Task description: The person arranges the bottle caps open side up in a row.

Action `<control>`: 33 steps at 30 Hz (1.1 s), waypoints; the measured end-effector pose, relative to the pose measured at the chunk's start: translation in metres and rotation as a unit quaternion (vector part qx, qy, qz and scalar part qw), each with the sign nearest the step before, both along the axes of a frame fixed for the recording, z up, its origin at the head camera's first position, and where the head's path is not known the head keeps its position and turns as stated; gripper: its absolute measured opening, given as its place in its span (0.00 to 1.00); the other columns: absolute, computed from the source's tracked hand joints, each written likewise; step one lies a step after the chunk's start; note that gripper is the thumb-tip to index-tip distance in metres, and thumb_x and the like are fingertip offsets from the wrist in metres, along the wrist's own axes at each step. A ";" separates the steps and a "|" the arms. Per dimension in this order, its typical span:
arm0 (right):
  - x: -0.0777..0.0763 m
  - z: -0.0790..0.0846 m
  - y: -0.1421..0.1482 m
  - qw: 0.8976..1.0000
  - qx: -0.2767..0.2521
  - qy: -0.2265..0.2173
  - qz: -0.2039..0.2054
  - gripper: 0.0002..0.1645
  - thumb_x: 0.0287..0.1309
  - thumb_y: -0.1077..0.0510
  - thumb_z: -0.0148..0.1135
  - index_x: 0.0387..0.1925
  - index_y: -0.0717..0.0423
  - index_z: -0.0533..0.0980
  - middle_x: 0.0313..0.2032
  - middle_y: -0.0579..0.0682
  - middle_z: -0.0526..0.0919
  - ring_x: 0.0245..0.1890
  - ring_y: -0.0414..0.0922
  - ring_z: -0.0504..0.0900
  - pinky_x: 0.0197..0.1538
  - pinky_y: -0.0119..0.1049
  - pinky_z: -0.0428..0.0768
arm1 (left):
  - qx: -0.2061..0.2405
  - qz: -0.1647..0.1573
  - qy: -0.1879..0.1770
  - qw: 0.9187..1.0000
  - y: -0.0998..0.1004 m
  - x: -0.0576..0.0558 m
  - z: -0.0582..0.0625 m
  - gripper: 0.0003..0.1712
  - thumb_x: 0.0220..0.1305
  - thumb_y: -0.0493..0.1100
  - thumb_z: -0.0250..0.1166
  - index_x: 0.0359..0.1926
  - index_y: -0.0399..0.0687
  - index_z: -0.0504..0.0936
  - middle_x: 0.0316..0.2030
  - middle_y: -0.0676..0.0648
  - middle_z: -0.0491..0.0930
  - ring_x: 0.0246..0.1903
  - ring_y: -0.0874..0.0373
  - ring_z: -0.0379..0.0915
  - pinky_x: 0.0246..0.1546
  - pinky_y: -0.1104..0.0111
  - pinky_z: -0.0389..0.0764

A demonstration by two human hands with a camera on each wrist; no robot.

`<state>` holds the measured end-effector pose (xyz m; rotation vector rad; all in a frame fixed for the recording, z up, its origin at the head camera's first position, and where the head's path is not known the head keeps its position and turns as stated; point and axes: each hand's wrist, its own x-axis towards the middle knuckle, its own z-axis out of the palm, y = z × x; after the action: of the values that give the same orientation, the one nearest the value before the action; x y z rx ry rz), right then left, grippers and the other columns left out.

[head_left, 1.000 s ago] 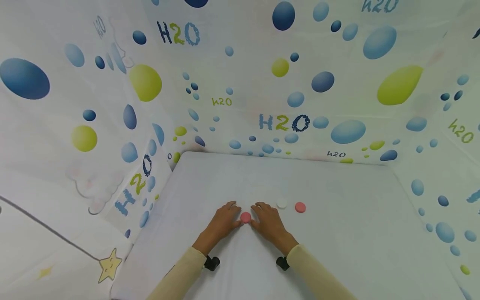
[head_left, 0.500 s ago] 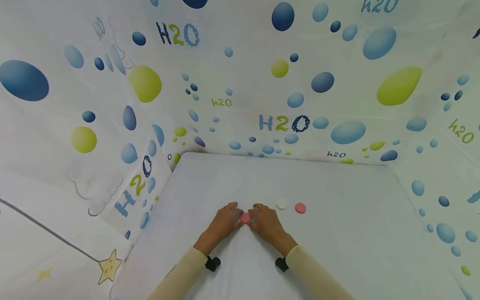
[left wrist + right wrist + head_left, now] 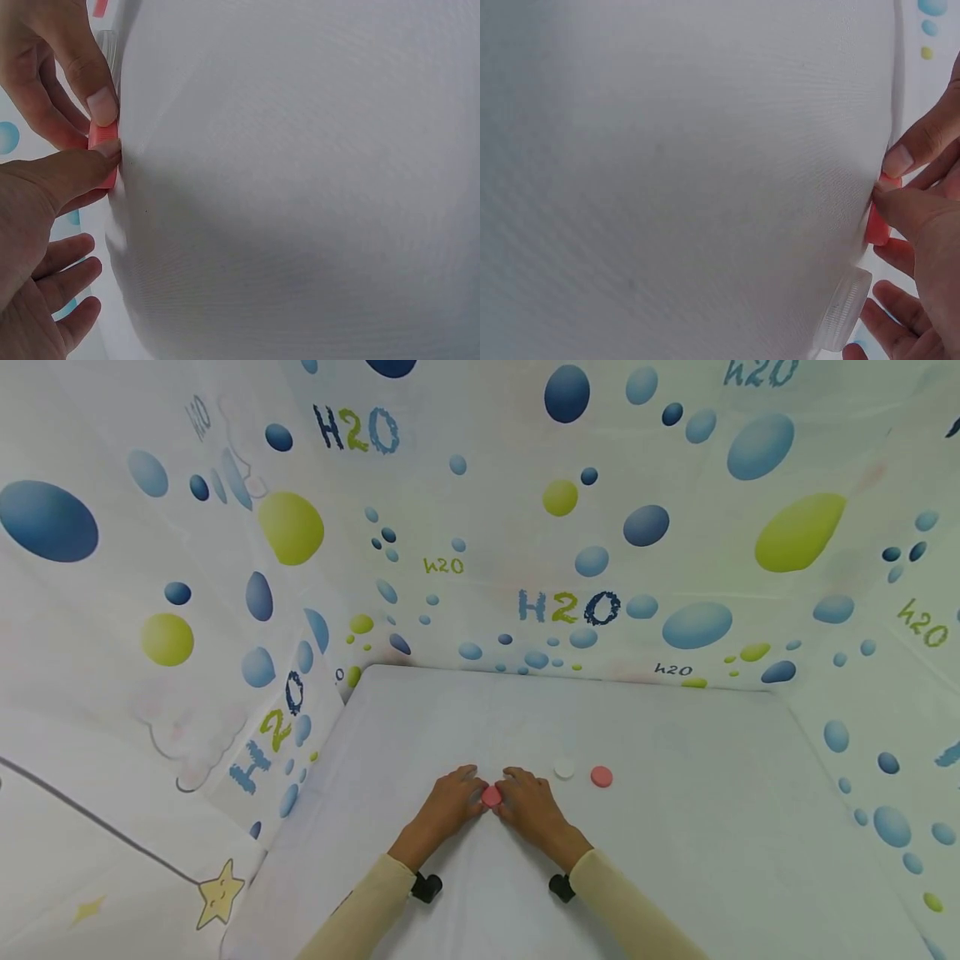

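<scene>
A round red cap with a ridged edge point(image 3: 491, 797) is between my two hands on the white surface. My left hand point(image 3: 452, 802) pinches its left side between thumb and forefinger. From the right, my right hand point(image 3: 534, 806) pinches the same red cap point(image 3: 879, 223) with thumb and fingers. In the left wrist view, both thumbs press the near edge of the red cap point(image 3: 103, 135), and the left hand's other fingers are spread. To the right of my hands lie a whitish, clear ridged cap point(image 3: 564, 768) and a second red cap point(image 3: 602, 777).
A white cloth point(image 3: 675, 843) covers the table. Behind it and at both sides hang printed curtains point(image 3: 480, 527) with blue and green drops and H2O lettering. Black wrist cameras point(image 3: 426, 887) sit under both forearms.
Both hands have closed in on the middle red cap from either side and now pinch it; a second ago they were spread wider around it. The other two caps stay put.
</scene>
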<state>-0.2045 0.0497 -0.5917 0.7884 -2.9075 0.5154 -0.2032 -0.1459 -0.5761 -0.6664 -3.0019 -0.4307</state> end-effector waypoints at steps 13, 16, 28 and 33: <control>0.000 0.004 0.000 1.000 -0.004 0.001 0.010 0.21 0.68 0.48 0.72 0.57 0.54 0.83 0.66 0.58 0.78 0.66 0.57 0.77 0.60 0.58 0.77 | 0.013 -0.002 -0.008 1.000 -0.001 0.000 -0.002 0.18 0.68 0.47 0.74 0.55 0.46 0.87 0.66 0.37 0.79 0.67 0.40 0.75 0.62 0.42 0.77; 0.000 0.005 0.000 1.000 -0.011 -0.006 0.013 0.21 0.69 0.48 0.70 0.56 0.55 0.82 0.67 0.58 0.77 0.67 0.58 0.76 0.61 0.58 0.76 | 0.018 0.001 -0.012 1.000 -0.002 0.000 -0.002 0.19 0.68 0.47 0.74 0.55 0.45 0.87 0.66 0.37 0.79 0.68 0.40 0.74 0.63 0.41 0.77; -0.002 0.012 -0.003 0.999 -0.030 -0.013 0.006 0.23 0.73 0.43 0.64 0.50 0.59 0.84 0.69 0.59 0.75 0.68 0.57 0.76 0.62 0.57 0.77 | 0.071 0.011 -0.025 0.997 -0.004 -0.002 -0.001 0.19 0.65 0.46 0.76 0.52 0.41 0.85 0.64 0.34 0.78 0.63 0.38 0.77 0.59 0.39 0.77; -0.001 0.014 -0.006 0.998 -0.054 -0.029 -0.013 0.21 0.74 0.45 0.64 0.48 0.59 0.85 0.69 0.59 0.75 0.67 0.57 0.76 0.62 0.59 0.77 | 0.093 0.022 -0.035 0.995 -0.002 -0.003 0.001 0.18 0.66 0.47 0.75 0.49 0.40 0.84 0.65 0.33 0.77 0.65 0.37 0.76 0.60 0.38 0.77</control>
<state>-0.2056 0.0436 -0.5776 0.7324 -2.9075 0.6979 -0.2064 -0.1483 -0.5754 -0.5805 -2.9833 -0.7358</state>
